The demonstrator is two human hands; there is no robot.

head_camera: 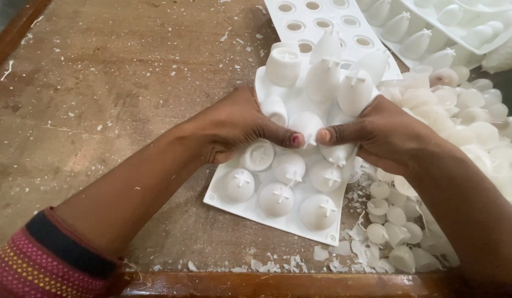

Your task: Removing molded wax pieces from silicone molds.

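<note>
White rubbery mould (300, 212), flipped so its round cups bulge up, each w/ a raised cross; it lies on the wooden table (112, 94), near the front edge, mid-right of view. Front 2 rows of cups sit flat; the back part is bent upward betw. the hands.

Left hand (234, 127): closed on the mould's left side, thumb pressing a cup at centre, fingers hidden behind the sheet. Right hand (383, 135): closed on the mould's right side, thumb tip almost touching the left thumb; its fingers are tucked under, out of sight. Striped knit cuff (40, 259) on the left forearm, lower-left corner.

Just right of the mould: heap of white wax pieces (460, 116), domed and pointed, running from the right hand down to the table's front edge. Behind the mould: 2nd mould (322, 22), holes facing up, lying flat. Top right: 3rd mould (416, 38), w/ pointed cups, partly cut off by the frame. White flakes (272, 265) scattered along the table's front rim and around the heap.
</note>
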